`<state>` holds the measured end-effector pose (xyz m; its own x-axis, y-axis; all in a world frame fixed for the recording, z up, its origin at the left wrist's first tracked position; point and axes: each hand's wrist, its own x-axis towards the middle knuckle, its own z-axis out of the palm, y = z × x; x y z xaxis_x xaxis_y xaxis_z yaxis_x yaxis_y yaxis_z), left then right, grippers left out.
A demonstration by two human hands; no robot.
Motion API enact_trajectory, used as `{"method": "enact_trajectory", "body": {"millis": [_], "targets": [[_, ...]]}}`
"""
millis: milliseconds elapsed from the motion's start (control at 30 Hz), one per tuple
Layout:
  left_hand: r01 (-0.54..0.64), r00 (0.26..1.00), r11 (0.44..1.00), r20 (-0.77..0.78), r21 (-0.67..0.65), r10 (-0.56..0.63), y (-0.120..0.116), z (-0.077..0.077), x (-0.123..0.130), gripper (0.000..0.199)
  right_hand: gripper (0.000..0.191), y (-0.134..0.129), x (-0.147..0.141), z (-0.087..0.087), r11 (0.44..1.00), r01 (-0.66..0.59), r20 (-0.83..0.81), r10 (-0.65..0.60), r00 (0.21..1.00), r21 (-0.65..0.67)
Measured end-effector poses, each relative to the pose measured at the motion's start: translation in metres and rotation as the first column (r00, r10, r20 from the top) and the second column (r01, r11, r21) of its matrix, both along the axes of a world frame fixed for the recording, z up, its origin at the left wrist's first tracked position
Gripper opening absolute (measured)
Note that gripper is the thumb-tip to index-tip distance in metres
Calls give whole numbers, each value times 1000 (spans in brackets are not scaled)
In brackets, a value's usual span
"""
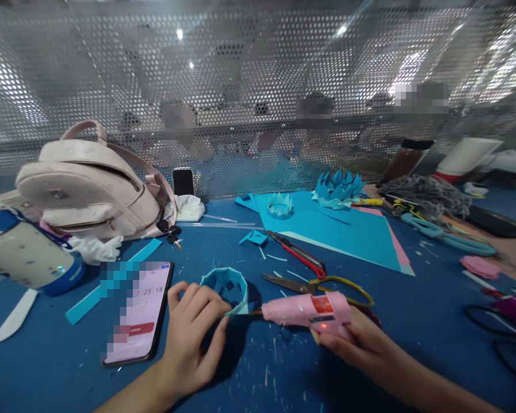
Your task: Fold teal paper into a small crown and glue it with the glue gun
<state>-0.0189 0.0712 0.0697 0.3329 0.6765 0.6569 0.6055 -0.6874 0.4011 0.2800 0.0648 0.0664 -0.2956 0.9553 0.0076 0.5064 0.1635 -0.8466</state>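
Low in the middle of the head view, my left hand [198, 330] pinches the near edge of a light-blue folded paper ring [239, 284]. My right hand [356, 335] is wrapped around the handle of a pink hot glue gun [301, 310], which has a small red light lit. The gun points left, and its nozzle is at the ring's lower right edge; whether tip and paper touch, I cannot tell. Just behind the gun lie scissors [318, 284] with yellowish handles. A red and black utility knife [298, 254] rests farther back, near a small folded blue paper piece [254, 237].
Left of my left hand lies a phone [144, 315] beside a blue paper strip [83, 301]. A bottle [30, 246] and a pale backpack [90, 189] stand farther left. Blue paper sheets [348, 241] at the back carry a small paper crown [280, 206] and a larger spiky paper piece [339, 188].
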Motion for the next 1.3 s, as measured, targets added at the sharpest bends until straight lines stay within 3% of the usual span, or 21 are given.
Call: {"method": "enact_trajectory", "body": {"millis": [333,1300], "targets": [[-12,1000,1000,4,-16,12,1,0,0,18,35,0,2,-1,999,-32,11,32,999,25],[55,998,998,-6,-41,-55,-1,1,1,18,43,1,8,-17,1000,10,-7,-11,1000,-28]]}}
